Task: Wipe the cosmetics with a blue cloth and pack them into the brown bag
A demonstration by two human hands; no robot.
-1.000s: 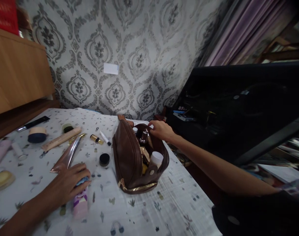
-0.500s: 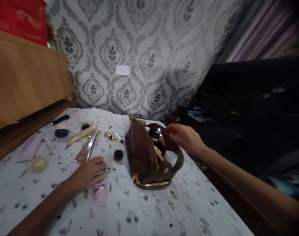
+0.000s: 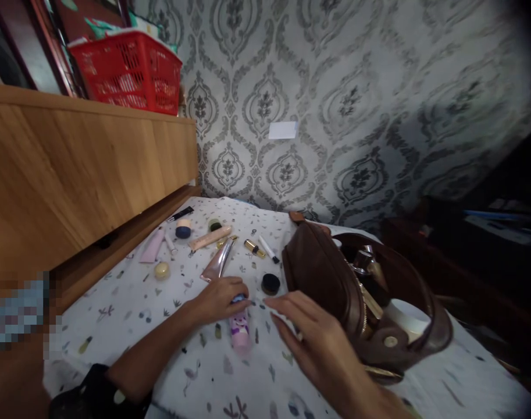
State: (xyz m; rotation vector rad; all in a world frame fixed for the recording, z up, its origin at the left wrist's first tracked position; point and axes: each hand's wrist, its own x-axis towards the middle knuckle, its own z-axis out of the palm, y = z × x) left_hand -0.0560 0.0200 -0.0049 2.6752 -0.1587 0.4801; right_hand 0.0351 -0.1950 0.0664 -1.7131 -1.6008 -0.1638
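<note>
My left hand (image 3: 224, 298) is closed round the blue top of a small pink and purple bottle (image 3: 239, 331), whose base points toward me on the patterned cloth. Just to its right hovers my right hand (image 3: 311, 329), fingers stretched out and thumb apart, holding nothing. Beyond the hands lies a round black-lidded jar (image 3: 271, 284). A brown leather bag (image 3: 320, 273) stands unzipped on the right, partly behind my right hand. Inside it are a white jar (image 3: 407, 319) and a clear-capped bottle (image 3: 362, 260). A shiny pink tube (image 3: 218, 260) lies just past my left hand.
Several cosmetics lie at the back left, among them a yellowish round pot (image 3: 161, 270), a lilac tube (image 3: 152, 245), a beige tube (image 3: 210, 238) and a gold lipstick (image 3: 254, 248). A wooden cabinet (image 3: 91, 169) with a red basket (image 3: 134, 73) borders the left; a patterned wall closes the back.
My right hand has let go of the bag's rim and come left, beside the pink bottle. My left hand keeps its hold. The camera view has turned to the left.
</note>
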